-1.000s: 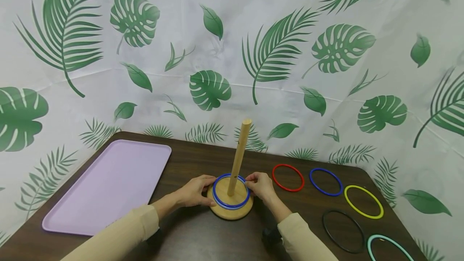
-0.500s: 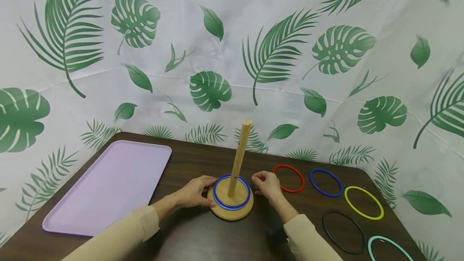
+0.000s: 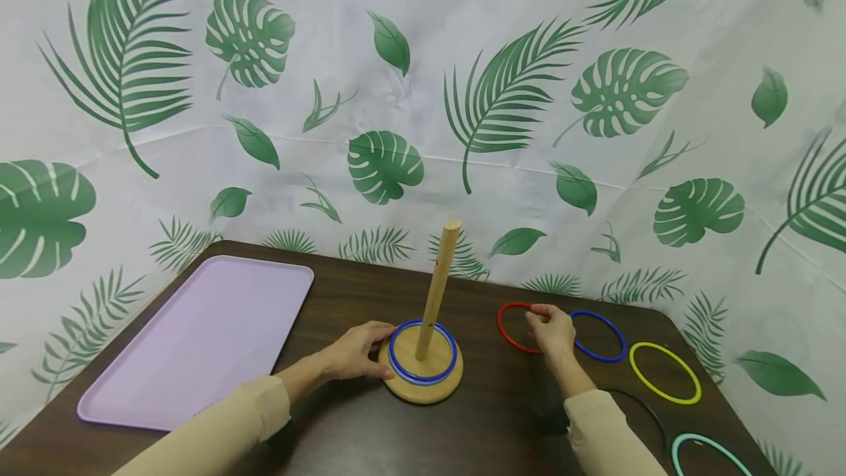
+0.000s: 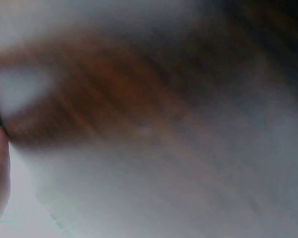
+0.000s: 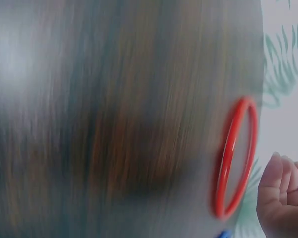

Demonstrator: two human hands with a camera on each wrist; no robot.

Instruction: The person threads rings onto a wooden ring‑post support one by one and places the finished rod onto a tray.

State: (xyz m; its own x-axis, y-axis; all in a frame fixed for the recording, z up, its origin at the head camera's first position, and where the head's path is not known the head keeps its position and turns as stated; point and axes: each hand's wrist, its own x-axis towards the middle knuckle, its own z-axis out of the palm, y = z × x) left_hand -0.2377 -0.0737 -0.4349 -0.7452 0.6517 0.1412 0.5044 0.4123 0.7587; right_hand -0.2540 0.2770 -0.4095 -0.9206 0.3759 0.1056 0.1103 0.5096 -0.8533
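Note:
A wooden stand with a round base [image 3: 423,395] and an upright peg [image 3: 438,289] is on the dark table. Two rings circle the peg low at the base, a dark blue ring [image 3: 455,358] over a lighter blue one. My left hand [image 3: 353,351] grips the base's left edge, thumb in front and fingers behind. Over the right side of the red ring [image 3: 500,325] hovers my right hand [image 3: 554,333], fingers loosely curled with nothing held. In the right wrist view the red ring [image 5: 226,163] lies on the table, apart from the fingertips [image 5: 275,161].
Right of the red ring, a blue ring [image 3: 623,347] and a yellow ring [image 3: 684,402] lie flat. A black ring [image 3: 654,416], partly behind the right forearm, and a teal ring [image 3: 700,437] are nearer. The lilac tray [image 3: 198,336] occupies the table's left; a leaf-patterned cloth hangs behind.
My right hand has left the ring at the stand and moved right, past the near part of the red ring. My left hand has stayed at the base.

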